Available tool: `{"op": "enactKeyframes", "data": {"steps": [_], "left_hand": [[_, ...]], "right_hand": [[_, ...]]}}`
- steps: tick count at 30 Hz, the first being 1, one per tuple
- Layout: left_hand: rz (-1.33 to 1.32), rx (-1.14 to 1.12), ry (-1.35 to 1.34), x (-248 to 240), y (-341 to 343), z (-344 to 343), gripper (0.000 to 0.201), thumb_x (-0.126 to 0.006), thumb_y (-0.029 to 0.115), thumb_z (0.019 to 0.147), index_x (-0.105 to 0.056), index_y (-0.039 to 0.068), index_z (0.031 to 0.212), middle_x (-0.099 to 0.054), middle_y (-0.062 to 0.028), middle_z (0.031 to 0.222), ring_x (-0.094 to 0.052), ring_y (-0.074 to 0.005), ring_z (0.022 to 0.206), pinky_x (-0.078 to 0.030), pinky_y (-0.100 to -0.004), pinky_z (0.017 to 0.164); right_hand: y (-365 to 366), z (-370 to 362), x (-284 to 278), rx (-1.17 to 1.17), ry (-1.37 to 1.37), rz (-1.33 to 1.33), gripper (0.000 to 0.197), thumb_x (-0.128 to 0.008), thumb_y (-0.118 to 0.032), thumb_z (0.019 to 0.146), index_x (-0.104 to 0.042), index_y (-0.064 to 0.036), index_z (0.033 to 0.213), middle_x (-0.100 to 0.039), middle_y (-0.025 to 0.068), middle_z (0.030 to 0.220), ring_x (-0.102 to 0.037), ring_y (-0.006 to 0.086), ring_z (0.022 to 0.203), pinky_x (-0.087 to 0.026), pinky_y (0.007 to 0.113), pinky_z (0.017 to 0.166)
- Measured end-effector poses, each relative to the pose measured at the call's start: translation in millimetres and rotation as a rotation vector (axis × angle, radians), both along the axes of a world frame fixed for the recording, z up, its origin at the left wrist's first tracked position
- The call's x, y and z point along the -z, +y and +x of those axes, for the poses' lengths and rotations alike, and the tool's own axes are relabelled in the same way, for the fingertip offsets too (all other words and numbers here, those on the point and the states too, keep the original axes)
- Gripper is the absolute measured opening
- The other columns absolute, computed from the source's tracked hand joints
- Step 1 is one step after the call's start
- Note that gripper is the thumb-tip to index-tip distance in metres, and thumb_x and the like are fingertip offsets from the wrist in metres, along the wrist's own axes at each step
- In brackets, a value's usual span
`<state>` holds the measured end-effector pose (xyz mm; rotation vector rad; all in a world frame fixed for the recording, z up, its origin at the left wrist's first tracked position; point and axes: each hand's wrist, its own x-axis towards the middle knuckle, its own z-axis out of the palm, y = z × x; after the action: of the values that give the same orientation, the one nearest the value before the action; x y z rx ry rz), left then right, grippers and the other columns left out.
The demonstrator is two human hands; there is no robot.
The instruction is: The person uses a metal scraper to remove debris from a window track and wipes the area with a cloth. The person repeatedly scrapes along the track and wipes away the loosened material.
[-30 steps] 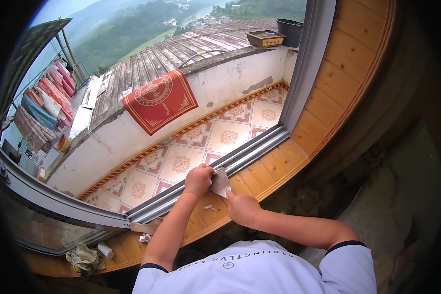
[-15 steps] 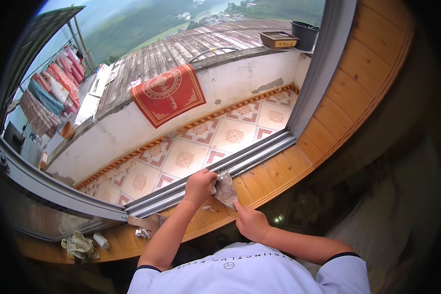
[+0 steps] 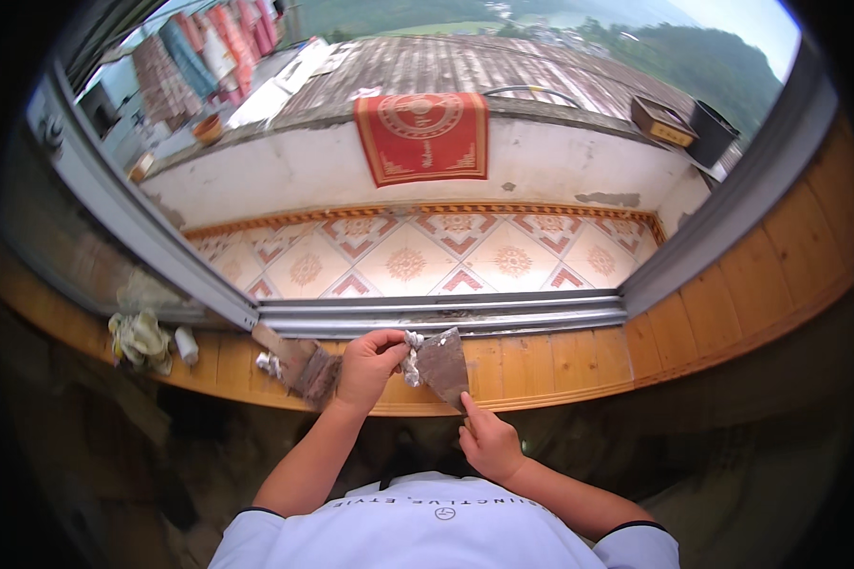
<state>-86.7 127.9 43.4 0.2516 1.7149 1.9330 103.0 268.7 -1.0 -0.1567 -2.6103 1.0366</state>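
My left hand (image 3: 368,367) is closed in a pinch on a crumpled white wad of tissue (image 3: 412,359). The wad hangs beside the left edge of a putty knife's broad, stained metal blade (image 3: 443,366); I cannot tell whether they touch. My right hand (image 3: 491,443) is wrapped round the putty knife's handle, its index finger laid along the base of the blade. The blade points up toward the window track, over the wooden sill (image 3: 567,360). Just left of my left hand, a wide brush (image 3: 304,364) with dark bristles lies on the sill.
Grey metal window tracks (image 3: 531,313) run behind the sill. Left of the brush are another crumpled white scrap (image 3: 269,363), a small white roll (image 3: 187,345) and a bunched pale cloth (image 3: 142,341). Outside, a red mat (image 3: 422,142) hangs over a low wall.
The head view has turned and levelled. The white wad has come away from the track to the blade's left side and shows more fully. The brush is now more in view.
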Motion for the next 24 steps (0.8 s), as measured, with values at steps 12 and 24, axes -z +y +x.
{"op": "enactKeyframes", "data": {"steps": [12, 24], "left_hand": [[0.270, -0.338, -0.248, -1, -149, 62, 0.012, -0.059, 0.002, 0.087, -0.066, 0.000, 0.098, -0.066, -0.0042, 0.079, -0.056, -0.0060, 0.059, -0.037, -0.0171, 0.047], [0.244, -0.902, -0.503, 83, -351, 165, 0.014, -0.060, 0.005, 0.087, -0.064, 0.001, 0.100, -0.067, -0.0048, 0.085, -0.060, -0.0084, 0.066, -0.041, -0.0187, 0.052]], "right_hand": [[-45, -5, -12, -0.365, 0.056, 0.027, 0.057, -0.066, 0.002, 0.072, -0.051, 0.0035, 0.127, -0.050, 0.0081, 0.063, -0.051, 0.0211, 0.050, -0.044, 0.030, 0.049], [-182, -19, 91, -0.858, -0.180, 0.011, 0.061, -0.066, -0.004, 0.073, -0.049, -0.0028, 0.131, -0.057, 0.0106, 0.073, -0.057, 0.0286, 0.056, -0.048, 0.037, 0.050]]}}
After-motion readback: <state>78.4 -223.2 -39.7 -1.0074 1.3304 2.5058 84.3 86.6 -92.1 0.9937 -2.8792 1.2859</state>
